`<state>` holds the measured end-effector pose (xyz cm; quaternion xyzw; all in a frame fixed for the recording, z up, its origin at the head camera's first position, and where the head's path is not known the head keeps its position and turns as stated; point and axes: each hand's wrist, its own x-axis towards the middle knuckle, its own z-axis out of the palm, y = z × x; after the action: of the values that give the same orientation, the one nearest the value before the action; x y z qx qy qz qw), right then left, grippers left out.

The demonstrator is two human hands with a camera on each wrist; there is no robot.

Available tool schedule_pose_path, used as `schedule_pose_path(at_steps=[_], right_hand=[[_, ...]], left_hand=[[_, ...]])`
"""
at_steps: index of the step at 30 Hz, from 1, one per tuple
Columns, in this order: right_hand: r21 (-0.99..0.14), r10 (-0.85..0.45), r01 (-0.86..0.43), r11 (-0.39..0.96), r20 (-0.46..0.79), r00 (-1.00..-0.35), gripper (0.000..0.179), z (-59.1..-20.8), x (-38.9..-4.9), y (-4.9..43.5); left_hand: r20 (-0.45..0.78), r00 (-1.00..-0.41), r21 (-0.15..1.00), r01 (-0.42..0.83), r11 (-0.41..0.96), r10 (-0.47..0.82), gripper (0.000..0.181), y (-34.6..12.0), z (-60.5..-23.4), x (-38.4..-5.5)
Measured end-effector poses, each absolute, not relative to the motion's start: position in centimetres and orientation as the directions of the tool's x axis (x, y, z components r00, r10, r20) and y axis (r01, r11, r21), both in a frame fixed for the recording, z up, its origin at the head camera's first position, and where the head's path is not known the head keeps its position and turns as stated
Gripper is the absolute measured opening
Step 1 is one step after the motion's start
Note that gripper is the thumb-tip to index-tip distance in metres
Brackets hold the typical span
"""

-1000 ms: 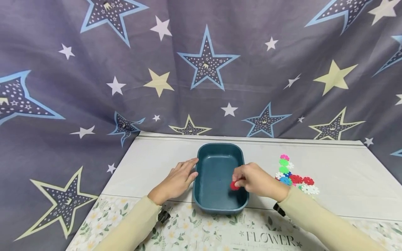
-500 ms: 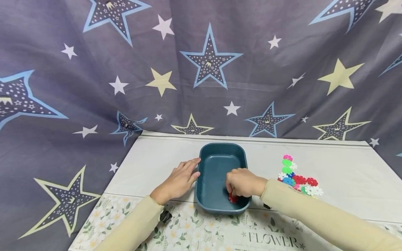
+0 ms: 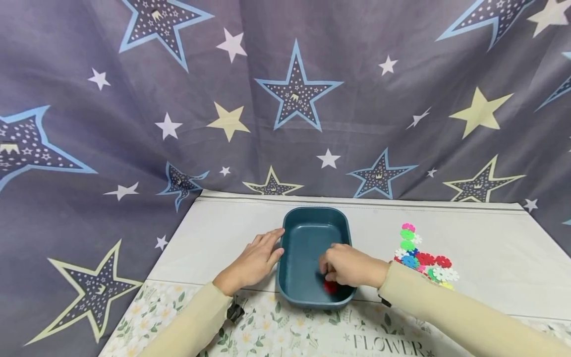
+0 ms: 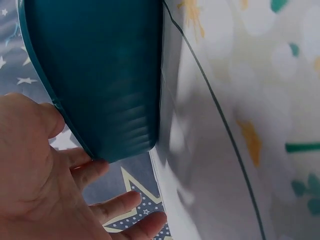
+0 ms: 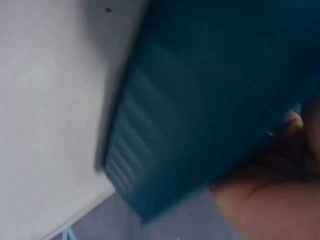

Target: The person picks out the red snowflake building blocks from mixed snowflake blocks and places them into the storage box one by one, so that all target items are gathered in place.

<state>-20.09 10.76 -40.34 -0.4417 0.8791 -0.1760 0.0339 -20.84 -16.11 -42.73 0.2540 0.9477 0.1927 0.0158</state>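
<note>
A dark teal rectangular bin [image 3: 308,248] stands in front of me. My left hand [image 3: 252,260] rests against its left side with fingers extended. In the left wrist view, the thumb and fingertips of my left hand [image 4: 45,170] touch the bin's rim [image 4: 57,105]. Inside the bin, toward its near right corner, my right hand [image 3: 350,265] is low with bent fingers. Just below those fingertips is a red flower-shaped plastic disc [image 3: 330,286], blurred; whether they still pinch it is unclear. In the right wrist view the bin's outer wall [image 5: 165,110] hides the fingertips.
Several flower-shaped discs in red, white, green, blue and pink [image 3: 426,259] lie loosely spread right of the bin. A floral printed cover [image 3: 267,322] runs along the table's front. A star-patterned curtain [image 3: 379,114] hangs behind and on the left.
My right hand has lowered the red disc from higher in the bin to its near right bottom, then shifted slightly right. My left hand has stayed at the rim.
</note>
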Motion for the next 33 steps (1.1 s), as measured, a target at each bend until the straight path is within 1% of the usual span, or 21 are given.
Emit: schedule_pose_path(at_steps=[2, 7, 11, 14, 18, 20, 24, 28, 33], right_hand=[[-0.344, -0.781, -0.777, 0.528, 0.163, -0.603, 0.008, -39.8, -19.8, 11.5], [-0.306, -0.699, -0.772, 0.556, 0.331, -0.634, 0.01, -38.4, -19.1, 14.9], [-0.288, -0.62, -0.734, 0.615, 0.398, -0.676, 0.017, -38.4, -18.8, 19.0], [-0.3, -0.56, -0.662, 0.687, 0.363, -0.745, 0.023, -38.9, -18.6, 22.3], [-0.364, -0.476, -0.525, 0.77, 0.221, -0.851, 0.025, -39.9, -18.3, 26.2], [-0.402, -0.449, -0.471, 0.785, 0.154, -0.88, 0.025, -40.5, -18.2, 27.5], [-0.453, -0.428, -0.4, 0.796, 0.046, -0.903, 0.025, -41.7, -17.9, 29.0], [-0.467, -0.437, -0.394, 0.792, 0.016, -0.899, 0.029, -42.9, -17.7, 29.5], [-0.473, -0.402, -0.356, 0.806, 0.003, -0.916, 0.017, -44.0, -17.4, 29.6]], left_hand=[[0.069, -0.871, 0.385, 0.473, 0.792, 0.487, 0.054, -16.1, -42.8, -20.9], [0.072, -0.869, 0.4, 0.475, 0.784, 0.489, 0.053, -16.0, -42.9, -20.9], [0.074, -0.865, 0.399, 0.482, 0.78, 0.497, 0.053, -16.0, -42.9, -21.0], [0.074, -0.861, 0.398, 0.488, 0.777, 0.502, 0.054, -16.0, -42.9, -21.0], [0.073, -0.86, 0.406, 0.489, 0.772, 0.506, 0.054, -16.1, -42.9, -21.0], [0.071, -0.859, 0.408, 0.488, 0.771, 0.506, 0.054, -16.2, -43.0, -21.0], [0.074, -0.856, 0.42, 0.492, 0.763, 0.512, 0.054, -16.3, -43.0, -21.0], [0.079, -0.853, 0.432, 0.496, 0.753, 0.516, 0.054, -16.4, -43.0, -20.9], [0.082, -0.849, 0.43, 0.502, 0.75, 0.522, 0.055, -16.4, -43.0, -20.9]])
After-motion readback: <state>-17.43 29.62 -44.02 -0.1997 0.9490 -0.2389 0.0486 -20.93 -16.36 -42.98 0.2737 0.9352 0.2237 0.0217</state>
